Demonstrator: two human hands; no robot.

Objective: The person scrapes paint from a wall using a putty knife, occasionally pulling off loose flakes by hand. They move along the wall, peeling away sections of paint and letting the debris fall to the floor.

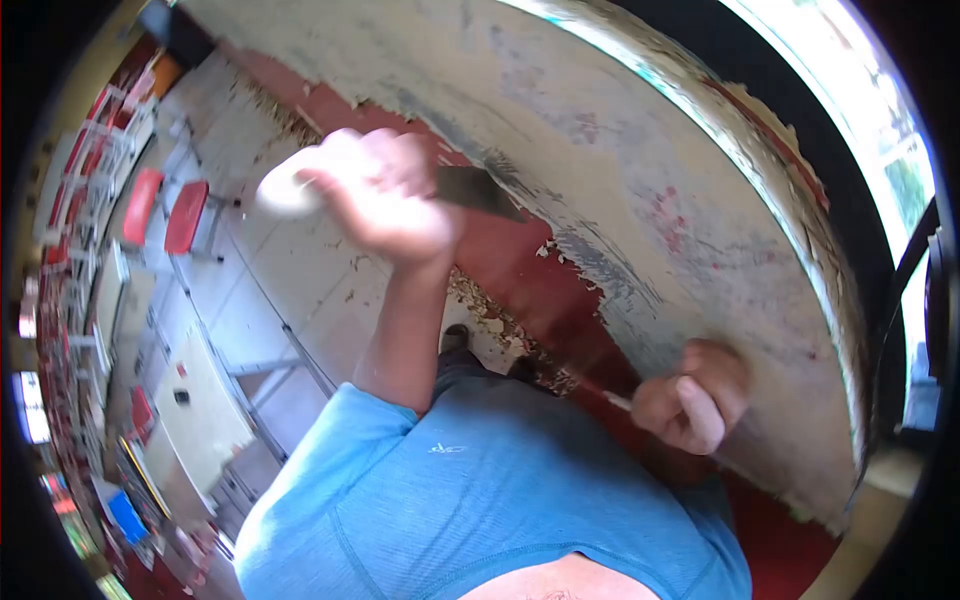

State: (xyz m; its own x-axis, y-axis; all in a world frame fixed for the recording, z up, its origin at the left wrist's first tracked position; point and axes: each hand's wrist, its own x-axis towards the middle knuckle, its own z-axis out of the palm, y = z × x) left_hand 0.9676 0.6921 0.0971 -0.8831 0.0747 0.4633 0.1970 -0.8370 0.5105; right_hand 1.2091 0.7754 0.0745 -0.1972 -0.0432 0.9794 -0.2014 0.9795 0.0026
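My left hand [385, 190] is raised in front of the wall, fingers closed. Motion and glare blur it. A pale, rounded thing [288, 188] sticks out past its thumb; its kind cannot be made out. Lower on the right, my right hand [697, 398] is closed near the wall's surface, with the short pale tip of a thin thing [618, 401] poking out. The rest of that thing is hidden in the fingers. The wall [640, 190] shows bare, scuffed plaster, with peeling red paint [520, 262] along its lower part.
Paint flakes [490, 318] lie along the wall's foot and on the tiled floor [290, 260]. My shoe [455, 335] stands close to them. Red chairs [187, 217] and a pale table [195, 410] are on the left. A bright window opening [890, 130] is at the upper right.
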